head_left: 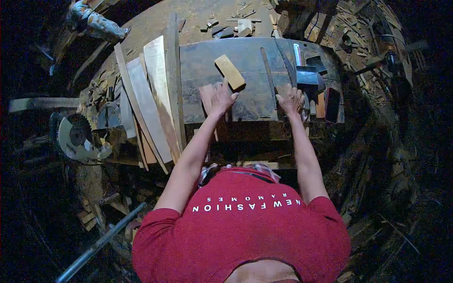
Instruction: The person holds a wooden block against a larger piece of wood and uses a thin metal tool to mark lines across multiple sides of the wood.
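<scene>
On the dark workbench (255,104) a light wooden block (230,72) lies at a slant. My left hand (221,99) is just below it, fingers spread, over a reddish flat piece (205,95). Farther right, my right hand (290,100) rests with its fingers apart on the bench, by the lower end of a long thin bar (268,70) and a toothed strip (283,56). A small brown piece lies partly under its fingers. Close to that hand on the right is a shiny metal plate (307,75).
Long boards (150,94) lean along the bench's left side, with a circular saw (75,134) beyond them. A dark block (332,105) lies at the right edge. Wood scraps (244,27) lie behind. Part of another person (101,24) shows at top left.
</scene>
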Available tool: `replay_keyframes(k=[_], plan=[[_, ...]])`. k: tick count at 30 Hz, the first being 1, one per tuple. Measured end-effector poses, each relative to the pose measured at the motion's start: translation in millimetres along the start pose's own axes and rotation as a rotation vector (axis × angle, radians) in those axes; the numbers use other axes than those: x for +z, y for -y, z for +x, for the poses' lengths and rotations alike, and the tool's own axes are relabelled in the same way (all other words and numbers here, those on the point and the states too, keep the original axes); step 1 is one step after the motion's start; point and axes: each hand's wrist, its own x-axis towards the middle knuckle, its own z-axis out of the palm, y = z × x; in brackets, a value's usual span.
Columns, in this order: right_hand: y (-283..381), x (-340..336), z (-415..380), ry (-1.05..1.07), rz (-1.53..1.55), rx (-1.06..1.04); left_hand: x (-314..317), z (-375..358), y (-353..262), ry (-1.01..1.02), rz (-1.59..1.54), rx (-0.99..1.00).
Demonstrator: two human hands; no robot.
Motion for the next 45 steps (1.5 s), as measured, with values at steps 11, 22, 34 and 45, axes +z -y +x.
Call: replay_keyframes(k=[11,22,34,45], plan=[[25.9,25.0,37.1,-0.023,-0.018,-0.057,20.0,56.2,-18.9,0.013,0.006,-0.421],[41.7,19.0,-6.6,0.263,-0.036,-0.112,24.6,81.9,-43.1,-0.007,0.041,-0.576],[55.1,15.7,-15.0,0.036,0.123,0.169,33.5,75.4,-2.0,0.016,-0.497,-0.419],[33.1,-0.6,-57.5,0.420,0.701,0.348,26.1,68.6,-37.6,-0.014,-0.694,-0.353]])
